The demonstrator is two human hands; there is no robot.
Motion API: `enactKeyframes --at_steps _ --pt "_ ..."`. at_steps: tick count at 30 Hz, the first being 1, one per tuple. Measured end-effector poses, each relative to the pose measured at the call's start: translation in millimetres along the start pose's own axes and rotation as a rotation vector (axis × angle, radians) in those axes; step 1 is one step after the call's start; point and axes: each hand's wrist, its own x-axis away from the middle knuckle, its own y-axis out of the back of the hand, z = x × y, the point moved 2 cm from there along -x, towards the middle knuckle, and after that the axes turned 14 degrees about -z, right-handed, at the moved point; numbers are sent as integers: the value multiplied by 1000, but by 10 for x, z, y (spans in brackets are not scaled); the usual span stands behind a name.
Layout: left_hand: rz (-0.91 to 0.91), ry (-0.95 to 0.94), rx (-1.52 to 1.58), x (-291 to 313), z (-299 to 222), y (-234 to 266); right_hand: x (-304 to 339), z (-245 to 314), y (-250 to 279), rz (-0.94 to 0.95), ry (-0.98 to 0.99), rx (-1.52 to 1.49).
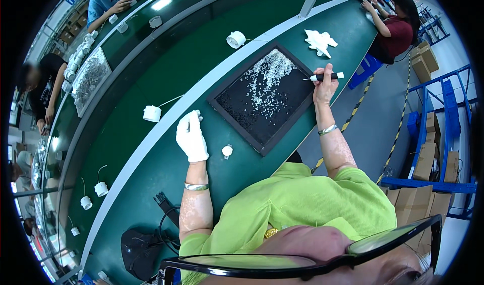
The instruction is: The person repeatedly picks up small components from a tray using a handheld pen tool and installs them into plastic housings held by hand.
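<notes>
My left hand [191,138], in a white glove, is over the green table near the rail, its fingers curled together; whatever they pinch, if anything, is hidden. A small white plastic part [227,151] lies to its right. My bare right hand [325,87] grips a black-and-white pen-shaped tool [327,77], its thin tip pointing left over the tray's right edge. The shallow black tray [241,130] lies between my hands, set at a slant. Many tiny whitish pieces [269,78] are scattered in it, thickest at the far end, with small dark bits at its left.
A crumpled white glove or cloth [320,43] lies beyond the tray. White round parts with wires [152,113] sit on the green belt past the metal rail [166,116]. A black object with a cable [140,255] lies at near left. Co-workers sit farther off; cartons fill a blue rack [446,186].
</notes>
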Motion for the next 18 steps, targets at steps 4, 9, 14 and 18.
enactKeyframes --at_steps 4,9,14,18 --pt "24 29 -52 -8 -26 -13 -19 -5 -8 -4 10 0" --pt "13 30 -78 -11 -40 -43 -43 -18 -7 -6 12 0" --pt "16 17 -70 -9 14 -57 -50 -23 -12 0 11 -4" --pt "23 17 -69 5 -25 -86 -73 -39 7 7 17 -4"
